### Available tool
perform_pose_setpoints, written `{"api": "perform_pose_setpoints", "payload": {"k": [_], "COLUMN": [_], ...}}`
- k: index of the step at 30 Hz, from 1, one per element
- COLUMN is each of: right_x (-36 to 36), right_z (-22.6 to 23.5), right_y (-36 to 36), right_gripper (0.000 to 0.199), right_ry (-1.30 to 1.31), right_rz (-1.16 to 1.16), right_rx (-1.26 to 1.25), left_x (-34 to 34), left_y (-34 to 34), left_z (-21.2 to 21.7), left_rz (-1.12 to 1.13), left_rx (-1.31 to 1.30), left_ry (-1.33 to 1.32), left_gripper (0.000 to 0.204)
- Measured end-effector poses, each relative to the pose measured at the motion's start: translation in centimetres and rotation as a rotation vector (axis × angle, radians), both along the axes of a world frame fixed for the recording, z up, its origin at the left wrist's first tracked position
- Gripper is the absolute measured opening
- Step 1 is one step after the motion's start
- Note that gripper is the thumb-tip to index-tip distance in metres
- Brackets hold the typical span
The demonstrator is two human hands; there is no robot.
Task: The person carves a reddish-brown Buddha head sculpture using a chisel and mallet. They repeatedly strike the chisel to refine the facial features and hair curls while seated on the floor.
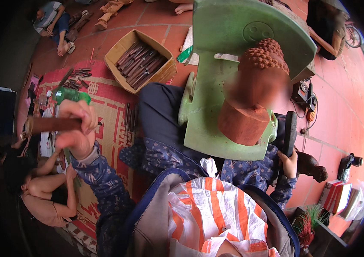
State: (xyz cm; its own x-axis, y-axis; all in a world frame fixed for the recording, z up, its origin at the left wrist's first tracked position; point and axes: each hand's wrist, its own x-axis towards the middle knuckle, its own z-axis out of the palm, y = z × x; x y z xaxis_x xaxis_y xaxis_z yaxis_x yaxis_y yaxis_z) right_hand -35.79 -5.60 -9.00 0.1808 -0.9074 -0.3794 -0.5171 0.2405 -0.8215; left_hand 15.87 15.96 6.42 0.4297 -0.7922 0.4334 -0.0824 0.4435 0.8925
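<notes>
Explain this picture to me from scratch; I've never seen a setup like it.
There is no machine here: a person works with two bare hands. The single picture comes from a wide fisheye camera worn on the head and looking down, so straight edges bend near the rim. Its left is the person's own left.

In front of the person is a green plastic chair, with a reddish carved head resting on its seat. The raised left hand grips a brown rod. The right hand holds a dark oblong piece; I cannot tell what it is.

To the left, a red and tan mat covers part of the floor, and a cardboard box holds many slim dark tools.
</notes>
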Motion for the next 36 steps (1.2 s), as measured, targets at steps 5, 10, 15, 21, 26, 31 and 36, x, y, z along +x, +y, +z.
{"api": "perform_pose_setpoints", "payload": {"k": [5,10,15,21,26,31,36], "right_x": [0.2,0.0,0.1,0.3,1.1,1.3,1.3], "right_z": [-0.2,0.3,0.5,1.4,1.7,1.9,1.7], "right_y": [-1.4,-2.4,-3.0,-2.8,-3.1,-3.4,-4.4], "right_gripper": [0.015,0.016,0.014,0.013,0.014,0.014,0.010], "right_ry": [0.020,0.113,0.129,0.142,0.177,0.217,0.264], "right_rz": [0.087,0.111,0.094,0.059,0.015,-0.029,-0.009], "right_rx": [0.087,0.131,0.130,0.137,0.203,0.229,0.275], "left_x": [7.7,9.4,9.3,7.5,7.2,8.0,12.1], "left_y": [8.8,13.0,9.8,2.4,1.7,2.0,0.7], "left_z": [-12.3,-24.7,-29.8,-31.9,-34.1,-33.3,-27.2], "left_rz": [0.589,0.636,0.512,0.371,0.392,0.496,1.072], "left_rx": [0.740,1.238,1.470,1.528,1.652,1.681,1.040], "left_ry": [0.141,0.109,-0.247,-0.623,-0.638,-0.715,-0.589], "left_gripper": [0.033,0.026,0.034,0.040,0.032,0.036,0.031]}}
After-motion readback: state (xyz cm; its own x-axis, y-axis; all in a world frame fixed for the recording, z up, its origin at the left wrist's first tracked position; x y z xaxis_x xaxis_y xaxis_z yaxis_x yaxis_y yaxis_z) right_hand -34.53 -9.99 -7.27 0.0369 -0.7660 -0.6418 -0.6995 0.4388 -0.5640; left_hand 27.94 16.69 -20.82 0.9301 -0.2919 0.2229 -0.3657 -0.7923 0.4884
